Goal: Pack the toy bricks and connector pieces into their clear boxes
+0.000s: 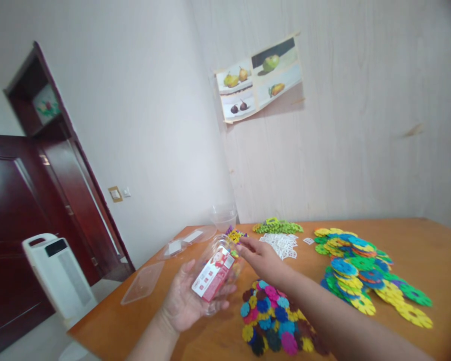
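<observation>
A see-through plastic container (215,271) with a red and white printed label is tilted above the table, between my hands. My left hand (184,298) cradles it from below and the left, fingers curled around its near end. At the far right edge, the fingertips of my right hand (263,256) grip its side. Under my right forearm lies a heap of small multicoloured flower-shaped discs (272,318). Purple and yellow small pieces (236,234) are just behind the container, and white open-frame pieces (280,244) lie beyond my right hand.
Larger flower-shaped discs (361,271) are piled at the right of the wooden table (113,326). Green pieces (278,225) and a see-through bowl (223,215) stand near the wall. Flat plastic lids (143,283) lie at the left. A white appliance (58,276) stands beside the table.
</observation>
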